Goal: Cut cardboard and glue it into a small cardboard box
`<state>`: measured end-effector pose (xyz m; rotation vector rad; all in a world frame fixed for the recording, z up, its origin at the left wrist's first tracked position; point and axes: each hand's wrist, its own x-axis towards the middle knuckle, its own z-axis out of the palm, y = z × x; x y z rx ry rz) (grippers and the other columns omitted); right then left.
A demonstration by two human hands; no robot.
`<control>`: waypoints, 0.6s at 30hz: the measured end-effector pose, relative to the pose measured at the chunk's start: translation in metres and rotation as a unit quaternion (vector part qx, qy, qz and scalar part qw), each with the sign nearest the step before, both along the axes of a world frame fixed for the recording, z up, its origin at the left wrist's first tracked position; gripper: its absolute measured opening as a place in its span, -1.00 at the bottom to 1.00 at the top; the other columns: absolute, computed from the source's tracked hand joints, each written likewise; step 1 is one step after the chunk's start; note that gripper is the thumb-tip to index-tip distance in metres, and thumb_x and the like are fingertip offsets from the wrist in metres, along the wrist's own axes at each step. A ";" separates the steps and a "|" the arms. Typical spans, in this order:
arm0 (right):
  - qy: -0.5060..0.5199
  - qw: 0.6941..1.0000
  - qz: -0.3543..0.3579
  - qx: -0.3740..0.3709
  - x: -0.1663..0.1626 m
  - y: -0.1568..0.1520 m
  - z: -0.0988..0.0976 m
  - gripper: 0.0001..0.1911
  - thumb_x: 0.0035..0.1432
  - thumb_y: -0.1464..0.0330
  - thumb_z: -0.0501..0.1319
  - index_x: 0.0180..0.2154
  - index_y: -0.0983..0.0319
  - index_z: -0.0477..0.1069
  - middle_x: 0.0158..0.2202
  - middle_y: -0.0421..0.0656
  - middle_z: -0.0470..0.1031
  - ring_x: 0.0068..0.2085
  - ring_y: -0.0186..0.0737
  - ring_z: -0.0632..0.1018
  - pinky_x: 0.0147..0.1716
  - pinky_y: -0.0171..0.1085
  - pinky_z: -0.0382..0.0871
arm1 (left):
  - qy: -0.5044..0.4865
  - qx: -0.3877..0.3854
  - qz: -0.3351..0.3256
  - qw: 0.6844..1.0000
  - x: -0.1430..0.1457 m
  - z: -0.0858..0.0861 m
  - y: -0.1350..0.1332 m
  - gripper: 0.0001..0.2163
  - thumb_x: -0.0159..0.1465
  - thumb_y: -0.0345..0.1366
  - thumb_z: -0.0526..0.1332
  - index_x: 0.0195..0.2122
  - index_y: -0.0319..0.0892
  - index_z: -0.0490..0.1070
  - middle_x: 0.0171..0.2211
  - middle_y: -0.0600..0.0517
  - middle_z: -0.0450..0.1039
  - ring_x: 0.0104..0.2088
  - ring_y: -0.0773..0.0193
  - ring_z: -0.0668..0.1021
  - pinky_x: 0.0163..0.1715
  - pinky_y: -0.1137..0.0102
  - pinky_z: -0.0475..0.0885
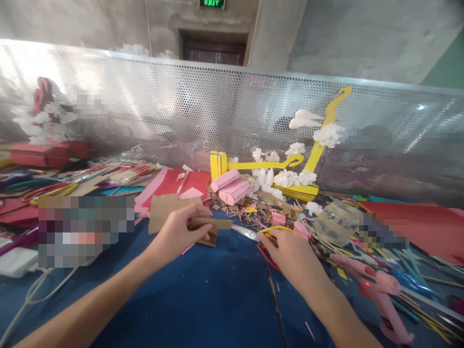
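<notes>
My left hand (183,229) is closed round a brown cardboard strip (212,223) held just above the blue table (203,290). My right hand (290,251) grips yellow-handled scissors (253,233), whose metal blades point left and meet the strip's right end. A larger brown cardboard sheet (161,210) lies behind my left hand. Small cardboard and paper scraps (253,212) are scattered beyond the scissors.
A pink glue gun (377,285) lies at the right, with a clear tape roll (337,222) behind it. Pink boxes (232,188) and a yellow model with white flowers (300,169) stand before the perforated metal screen (217,106). Red paper (416,222) covers the far right.
</notes>
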<state>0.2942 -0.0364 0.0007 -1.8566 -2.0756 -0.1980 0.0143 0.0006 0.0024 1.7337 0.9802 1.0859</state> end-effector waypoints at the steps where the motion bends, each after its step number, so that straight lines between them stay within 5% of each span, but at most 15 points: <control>1: -0.008 1.000 0.000 0.008 -0.005 -0.003 0.001 -0.54 0.40 0.22 0.10 -0.53 0.19 0.47 -0.49 -0.02 0.60 -0.45 -0.09 0.59 -0.45 -0.22 0.24 | 0.005 -0.007 -0.007 1.000 0.002 -0.001 -0.002 -0.81 0.26 -0.30 0.31 -0.12 -0.15 0.43 -0.36 0.04 0.62 -0.38 0.26 0.68 -0.26 0.35 0.63; 8: -0.090 0.994 -0.064 -0.010 -0.021 -0.014 0.007 -0.53 0.40 0.24 0.12 -0.54 0.23 0.49 -0.49 0.09 0.59 -0.47 0.02 0.61 -0.49 -0.18 0.25 | 0.003 -0.028 -0.040 0.999 0.008 -0.004 -0.008 -0.83 0.32 -0.25 0.29 -0.11 -0.19 0.45 -0.35 -0.02 0.64 -0.29 0.17 0.71 -0.11 0.20 0.63; 11: 0.022 0.999 0.027 0.041 -0.024 -0.015 0.007 -0.70 0.38 0.21 0.17 -0.30 0.21 0.58 -0.30 0.05 0.65 -0.29 0.06 0.64 -0.30 -0.10 0.41 | 0.005 -0.028 -0.050 0.998 0.009 -0.007 -0.009 -0.80 0.33 -0.25 0.28 -0.06 -0.19 0.47 -0.33 -0.03 0.65 -0.27 0.16 0.71 -0.09 0.20 0.61; 14: 0.210 0.960 0.182 0.009 -0.034 -0.016 0.004 -0.76 0.34 0.25 0.23 0.01 0.11 0.50 -0.07 -0.09 0.63 -0.13 -0.08 0.63 -0.13 -0.16 0.48 | 0.012 -0.026 -0.090 0.996 0.011 -0.007 -0.012 -0.78 0.33 -0.26 0.27 -0.04 -0.19 0.45 -0.31 -0.03 0.65 -0.28 0.18 0.70 -0.13 0.24 0.60; 18: 0.311 0.919 0.239 -0.039 -0.048 -0.014 -0.001 -0.85 0.35 0.36 0.16 -0.21 0.16 0.52 -0.25 -0.17 0.63 -0.25 -0.19 0.60 -0.19 -0.24 0.46 | 0.096 0.051 -0.077 0.991 0.001 0.005 -0.011 -0.62 0.29 -0.26 0.31 0.13 -0.09 0.38 -0.12 -0.04 0.61 -0.19 0.16 0.66 -0.13 0.23 0.57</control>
